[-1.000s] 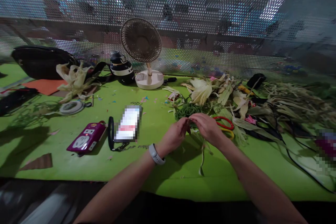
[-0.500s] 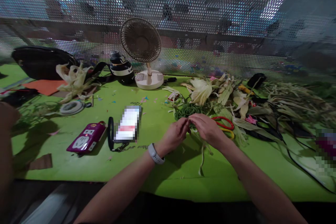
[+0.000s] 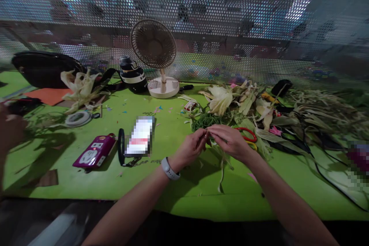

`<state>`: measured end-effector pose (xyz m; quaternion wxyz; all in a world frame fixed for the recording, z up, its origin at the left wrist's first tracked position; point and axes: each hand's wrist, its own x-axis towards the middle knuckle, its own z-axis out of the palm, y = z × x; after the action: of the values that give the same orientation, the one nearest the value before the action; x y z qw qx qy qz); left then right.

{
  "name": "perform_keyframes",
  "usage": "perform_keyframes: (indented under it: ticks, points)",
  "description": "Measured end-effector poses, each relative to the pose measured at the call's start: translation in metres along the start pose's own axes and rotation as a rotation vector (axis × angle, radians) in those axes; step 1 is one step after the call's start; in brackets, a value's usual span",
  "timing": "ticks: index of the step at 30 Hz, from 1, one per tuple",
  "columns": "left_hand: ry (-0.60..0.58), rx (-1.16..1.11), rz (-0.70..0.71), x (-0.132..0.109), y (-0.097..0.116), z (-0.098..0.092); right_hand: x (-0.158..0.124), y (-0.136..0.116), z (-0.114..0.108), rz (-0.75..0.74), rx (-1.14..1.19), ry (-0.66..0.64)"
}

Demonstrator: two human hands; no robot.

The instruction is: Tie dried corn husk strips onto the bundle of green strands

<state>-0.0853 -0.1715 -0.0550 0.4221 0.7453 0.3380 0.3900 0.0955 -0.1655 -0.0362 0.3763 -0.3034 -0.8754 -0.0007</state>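
Observation:
My left hand (image 3: 192, 147) and my right hand (image 3: 230, 140) meet fingertip to fingertip over the green table (image 3: 161, 184), just in front of a coil of green wire (image 3: 205, 120). Both pinch something small and thin between the fingertips; I cannot make it out. Pale strips of corn husk (image 3: 221, 169) hang down below my right hand onto the table. A white band sits on my left wrist. Red and yellow scissors handles (image 3: 248, 138) lie right behind my right hand.
Heaps of corn husks (image 3: 230, 100) and dark cables spread to the right. A small fan (image 3: 155, 57), a dark bottle (image 3: 132, 73), a phone (image 3: 140, 135), a purple power strip (image 3: 93, 152) and a tape roll (image 3: 77, 118) stand to the left. Another person's hand (image 3: 10, 130) shows at the left edge.
My hands stay almost where they were, with the fingertips drawn a little closer. Another person's hand has come into view at the left edge and moved up.

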Motion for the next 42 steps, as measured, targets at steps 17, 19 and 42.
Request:
perform_keyframes:
  ticks: [17,19,42]
  points:
    - [-0.013,0.096,-0.001,0.000,-0.006,0.002,0.000,0.006,-0.003,-0.030,0.016,-0.063]
    - [-0.022,0.146,0.019,0.000,-0.005,0.002,-0.001,0.007,-0.002,-0.048,-0.001,-0.063]
    - [0.027,0.046,-0.046,0.000,0.001,0.002,-0.003,-0.012,0.005,-0.134,-0.337,-0.005]
